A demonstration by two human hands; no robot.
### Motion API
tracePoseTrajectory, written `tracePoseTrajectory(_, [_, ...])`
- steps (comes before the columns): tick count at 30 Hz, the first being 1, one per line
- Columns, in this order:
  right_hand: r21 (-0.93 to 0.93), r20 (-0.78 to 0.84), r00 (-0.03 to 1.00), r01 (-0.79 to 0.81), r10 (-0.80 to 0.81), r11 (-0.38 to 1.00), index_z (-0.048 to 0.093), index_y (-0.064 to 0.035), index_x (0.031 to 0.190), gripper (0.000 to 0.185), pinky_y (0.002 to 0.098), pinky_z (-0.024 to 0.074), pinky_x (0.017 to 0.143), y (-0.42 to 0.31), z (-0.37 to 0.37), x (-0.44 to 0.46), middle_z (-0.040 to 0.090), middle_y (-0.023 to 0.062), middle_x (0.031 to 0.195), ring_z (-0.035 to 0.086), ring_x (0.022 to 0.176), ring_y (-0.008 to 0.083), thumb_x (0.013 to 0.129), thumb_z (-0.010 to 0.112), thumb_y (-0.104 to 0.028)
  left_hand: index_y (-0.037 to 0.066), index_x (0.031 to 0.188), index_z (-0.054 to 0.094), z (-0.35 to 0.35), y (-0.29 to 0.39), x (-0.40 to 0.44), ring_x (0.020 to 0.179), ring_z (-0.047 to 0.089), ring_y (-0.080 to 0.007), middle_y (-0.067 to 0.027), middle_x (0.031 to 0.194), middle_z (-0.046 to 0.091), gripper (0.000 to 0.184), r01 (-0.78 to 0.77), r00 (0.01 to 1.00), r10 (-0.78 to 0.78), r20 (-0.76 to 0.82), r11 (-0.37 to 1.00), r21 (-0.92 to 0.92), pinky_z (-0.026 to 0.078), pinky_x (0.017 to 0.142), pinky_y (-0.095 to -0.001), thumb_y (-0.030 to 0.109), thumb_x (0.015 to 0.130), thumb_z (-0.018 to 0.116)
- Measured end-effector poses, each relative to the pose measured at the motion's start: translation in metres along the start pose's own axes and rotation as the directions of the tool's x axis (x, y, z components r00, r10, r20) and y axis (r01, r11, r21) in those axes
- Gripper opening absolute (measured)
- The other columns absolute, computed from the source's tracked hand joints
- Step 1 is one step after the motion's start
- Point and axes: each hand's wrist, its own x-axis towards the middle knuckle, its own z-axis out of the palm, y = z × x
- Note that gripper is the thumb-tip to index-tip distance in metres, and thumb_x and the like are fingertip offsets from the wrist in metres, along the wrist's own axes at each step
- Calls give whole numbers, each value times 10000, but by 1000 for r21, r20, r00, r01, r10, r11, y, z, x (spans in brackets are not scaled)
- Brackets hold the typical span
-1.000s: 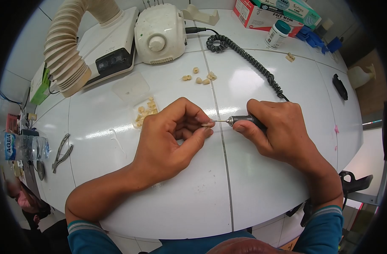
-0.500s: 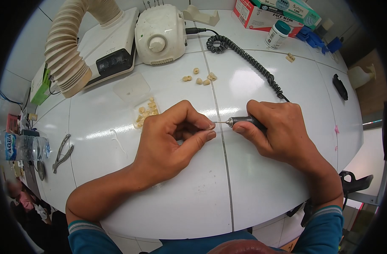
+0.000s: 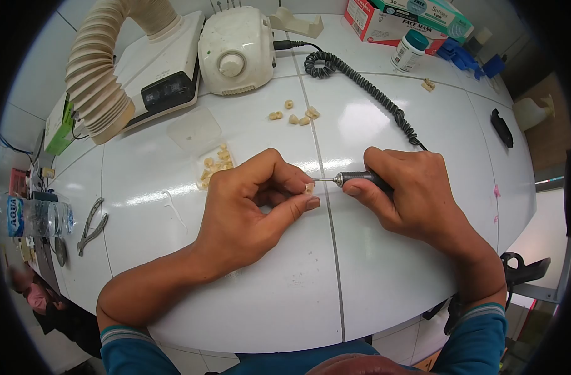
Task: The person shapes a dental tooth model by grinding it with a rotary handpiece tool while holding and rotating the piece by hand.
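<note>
My left hand point(image 3: 254, 209) pinches a small tooth-coloured dental crown point(image 3: 309, 187) between thumb and fingertips, which partly cover it. My right hand point(image 3: 417, 190) is wrapped round a dark rotary handpiece point(image 3: 355, 179). Its thin metal bur point(image 3: 325, 180) points left, with the tip at the crown; whether they touch I cannot tell. Behind my left hand sits a clear plastic box point(image 3: 202, 185) of more crowns, partly hidden, its lid point(image 3: 195, 129) folded back. Several loose crowns point(image 3: 293, 119) lie on the table beyond my hands.
A white control unit point(image 3: 235, 56) stands at the back, with a coiled black cord point(image 3: 367, 84) running right. A ribbed hose point(image 3: 101, 81) hangs at left above a white machine. Pliers point(image 3: 93, 227) lie left. Mask boxes point(image 3: 395, 25) and a white bottle point(image 3: 409, 51) stand back right.
The crown in my left fingers has turned or shifted slightly, and more of it shows now. My right hand and the handpiece have hardly moved.
</note>
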Motion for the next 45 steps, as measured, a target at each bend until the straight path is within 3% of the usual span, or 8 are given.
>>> tracePoseTrajectory(5, [-17, 15, 1000, -6, 6, 1000, 626, -95, 779, 597, 418, 404, 477, -1, -1, 0, 626, 65, 591, 618, 495, 277, 1049, 710, -621, -51, 1205, 725, 0, 6, 0, 1025, 781, -148, -142, 1128, 777, 248, 68, 998, -68, -3, 997, 36, 656, 892, -267, -58, 976, 820])
tracePoseTrajectory(8, [-13, 13, 1000, -3, 3, 1000, 631, -94, 783, 600, 421, 400, 476, 0, 0, 0, 630, 66, 594, 620, 496, 278, 1050, 707, -626, -57, 1242, 744, 0, 2, -1, 1006, 789, -152, -144, 1131, 790, 282, -15, 1000, 14, 13, 997, 75, 655, 879, -268, -62, 971, 822])
tracePoseTrajectory(14, [1, 4, 1000, 6, -6, 1000, 648, -89, 795, 603, 421, 399, 472, -1, 0, 0, 637, 64, 597, 622, 496, 275, 1050, 703, -633, -50, 1210, 762, 2, 0, -1, 1009, 790, -152, -140, 1128, 803, 233, -61, 998, 62, -17, 995, 83, 646, 876, -270, -77, 982, 798])
tracePoseTrajectory(26, [-13, 4, 1000, 17, -17, 1000, 657, -85, 802, 601, 407, 412, 465, -1, 0, -1, 644, 61, 600, 632, 498, 262, 1041, 714, -633, -14, 1180, 704, 1, 2, -1, 1015, 762, -119, -113, 1145, 795, 223, 11, 999, -8, -33, 995, 100, 611, 827, -233, -42, 987, 812])
tracePoseTrajectory(45, [-14, 0, 1000, 15, -15, 1000, 659, -88, 801, 600, 408, 407, 461, -1, 1, -1, 646, 58, 599, 627, 490, 252, 1039, 716, -636, -23, 1193, 701, 1, 2, -1, 990, 775, -128, -113, 1119, 782, 213, -4, 1000, 8, -28, 993, 121, 625, 839, -240, -46, 1002, 792])
